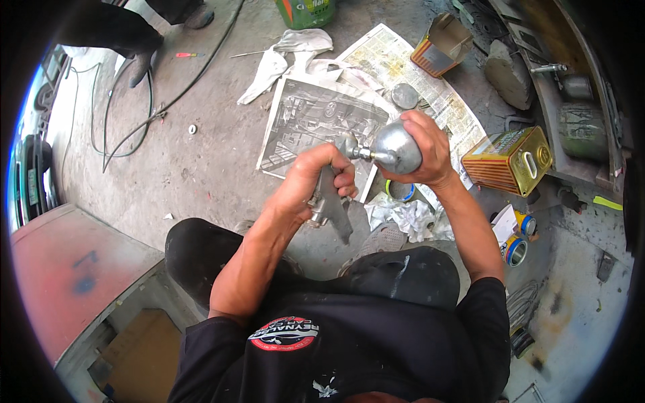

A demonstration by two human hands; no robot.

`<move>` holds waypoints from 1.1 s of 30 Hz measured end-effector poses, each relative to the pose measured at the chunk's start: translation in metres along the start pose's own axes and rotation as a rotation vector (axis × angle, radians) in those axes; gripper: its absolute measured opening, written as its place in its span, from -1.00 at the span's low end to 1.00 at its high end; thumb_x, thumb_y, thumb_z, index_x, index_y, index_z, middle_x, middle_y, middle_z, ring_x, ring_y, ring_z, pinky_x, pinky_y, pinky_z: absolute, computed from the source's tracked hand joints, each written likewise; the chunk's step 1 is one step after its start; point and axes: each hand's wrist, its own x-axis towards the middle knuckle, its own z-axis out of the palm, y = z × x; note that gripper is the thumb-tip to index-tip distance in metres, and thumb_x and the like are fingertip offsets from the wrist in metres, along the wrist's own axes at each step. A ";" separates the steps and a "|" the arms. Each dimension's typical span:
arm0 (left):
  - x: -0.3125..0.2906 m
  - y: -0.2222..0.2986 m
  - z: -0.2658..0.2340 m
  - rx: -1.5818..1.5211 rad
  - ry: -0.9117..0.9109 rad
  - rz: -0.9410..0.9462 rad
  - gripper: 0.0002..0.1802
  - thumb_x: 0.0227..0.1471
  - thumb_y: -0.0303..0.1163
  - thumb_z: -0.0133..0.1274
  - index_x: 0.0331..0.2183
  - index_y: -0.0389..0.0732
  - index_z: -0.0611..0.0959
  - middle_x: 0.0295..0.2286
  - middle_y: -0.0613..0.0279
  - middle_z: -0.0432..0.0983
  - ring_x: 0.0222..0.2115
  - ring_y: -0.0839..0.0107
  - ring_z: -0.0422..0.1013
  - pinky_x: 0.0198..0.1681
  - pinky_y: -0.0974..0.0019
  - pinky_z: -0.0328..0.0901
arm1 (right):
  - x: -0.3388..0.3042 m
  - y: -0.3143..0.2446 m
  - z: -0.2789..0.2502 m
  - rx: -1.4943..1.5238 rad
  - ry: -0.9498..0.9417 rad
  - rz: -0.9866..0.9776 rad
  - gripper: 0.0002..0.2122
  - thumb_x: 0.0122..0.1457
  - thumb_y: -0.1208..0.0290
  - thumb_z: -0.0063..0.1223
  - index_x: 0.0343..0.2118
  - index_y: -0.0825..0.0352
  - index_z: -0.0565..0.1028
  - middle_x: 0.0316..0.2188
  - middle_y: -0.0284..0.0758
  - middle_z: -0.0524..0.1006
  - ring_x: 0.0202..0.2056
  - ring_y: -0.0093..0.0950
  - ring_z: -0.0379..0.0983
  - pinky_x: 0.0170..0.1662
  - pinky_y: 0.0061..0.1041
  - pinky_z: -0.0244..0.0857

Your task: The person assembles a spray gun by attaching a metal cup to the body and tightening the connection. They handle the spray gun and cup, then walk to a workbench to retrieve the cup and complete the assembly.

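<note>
A metal spray gun (330,213) is held up over the floor in front of my knees. My left hand (314,176) is closed around its handle and body. The round silver cup (396,149) sits tilted at the end of the gun's metal fitting (363,153). My right hand (430,149) is wrapped round the cup's far right side, its palm side hidden. Below lies a newspaper sheet (302,111) with a dark photo. Just beyond the cup, a round grey lid (404,96) rests on the papers.
White rags (295,50) and crumpled paper (410,218) lie around the newspapers. A yellow rectangular can (507,161), a cut-open can (440,47) and small tins (516,252) stand at right. A hose (201,77) crosses the floor near another person's leg (111,30). A reddish panel (80,269) is at left.
</note>
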 end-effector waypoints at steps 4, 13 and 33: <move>0.007 -0.005 0.000 0.083 0.066 0.136 -0.83 0.02 -0.29 -0.05 -0.49 -0.17 0.41 -0.62 0.27 0.27 -0.55 0.39 0.25 -0.27 0.19 0.27 | -0.012 -0.029 0.023 0.155 -0.009 0.365 -0.14 -0.22 0.23 0.59 0.13 0.39 0.28 -0.16 -0.06 0.57 -0.22 -0.22 0.62 -0.12 -0.34 0.53; 0.012 -0.012 0.004 0.683 0.248 0.402 -0.51 -0.03 -0.24 0.02 -0.23 -0.52 0.43 -0.43 -0.01 0.49 -0.39 0.23 0.40 -0.24 0.20 0.33 | -0.024 -0.078 0.040 0.430 0.052 0.874 -0.15 -0.12 0.22 0.52 0.18 0.42 0.21 -0.16 -0.09 0.60 -0.13 -0.32 0.60 -0.03 -0.35 0.47; 0.039 -0.036 -0.009 0.581 0.155 0.441 -0.29 0.22 0.14 0.07 0.07 -0.33 0.52 -0.01 0.08 0.50 0.06 0.27 0.33 0.19 0.20 0.16 | 0.001 -0.088 0.005 0.512 -0.084 1.075 -0.28 0.17 0.03 0.23 0.22 0.41 0.20 -0.11 -0.02 0.58 -0.08 -0.26 0.56 0.00 -0.30 0.40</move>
